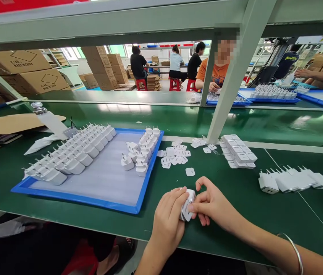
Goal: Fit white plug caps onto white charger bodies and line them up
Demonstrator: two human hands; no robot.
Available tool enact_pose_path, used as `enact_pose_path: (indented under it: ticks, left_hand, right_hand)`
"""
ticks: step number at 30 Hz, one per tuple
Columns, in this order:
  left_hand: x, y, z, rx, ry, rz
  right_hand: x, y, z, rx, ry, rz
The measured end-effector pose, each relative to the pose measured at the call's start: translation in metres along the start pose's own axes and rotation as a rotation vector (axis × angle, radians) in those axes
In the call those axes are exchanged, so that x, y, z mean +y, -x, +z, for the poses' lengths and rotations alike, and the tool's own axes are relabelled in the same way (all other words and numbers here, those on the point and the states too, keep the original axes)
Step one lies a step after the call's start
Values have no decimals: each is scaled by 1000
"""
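I have one white charger (185,211) held above the near edge of the green bench (278,214), to the right of the blue-rimmed tray (134,209). Its body is blocky with rounded corners. The end face is turned up toward the right hand (211,200) and shows a small dark slot; a faint mark on that face is too small for me to read. The remainder of the body is covered by the left hand (168,214).

Left hand: clamped on the charger. The fingers lie close together over its far side, back of the hand upward, with the forearm entering from the lower edge of the view.

Right hand: thumb tip in contact with the end face, index finger raised and bent, remaining fingers curled beside the charger. Thumb and index finger stand apart (I cannot tell whether the thumb and the lower fingers pinch anything). The forearm enters from the lower right, with a bangle (294,248) near the wrist.

Beyond the hands, a single slotted plate (190,172) lies flat on the bench, near a loose cluster of similar plates (175,154). Upright chargers (84,147) stand in rows in the tray.
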State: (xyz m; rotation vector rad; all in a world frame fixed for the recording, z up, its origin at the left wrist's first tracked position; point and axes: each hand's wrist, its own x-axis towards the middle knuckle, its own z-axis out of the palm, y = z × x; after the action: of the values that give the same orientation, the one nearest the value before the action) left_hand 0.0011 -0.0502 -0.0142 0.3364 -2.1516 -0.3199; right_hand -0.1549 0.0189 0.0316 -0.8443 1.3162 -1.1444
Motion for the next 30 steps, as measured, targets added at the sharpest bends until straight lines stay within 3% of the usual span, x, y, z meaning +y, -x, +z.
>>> enact_pose_path:
  ticks: [7, 12, 14, 17, 24, 30]
  left_hand:
    - [4, -4, -2, -17, 360, -322]
    - [10, -10, -7, 27, 555, -465]
    - [11, -10, -7, 26, 610, -473]
    - [10, -7, -6, 5, 653, -409]
    - [7, -2, -3, -8, 573, -260]
    - [9, -1, -4, -3, 618, -294]
  right_hand:
    - [-6, 7, 5, 123, 222, -113]
    - [-8, 16, 3, 196, 346, -357]
    - [-7, 17, 4, 87, 301, -369]
    - [-6, 15, 11, -76, 199, -242]
    - [-5, 13, 24, -25, 99, -223]
    - [-5, 20, 22, -58, 197, -220]
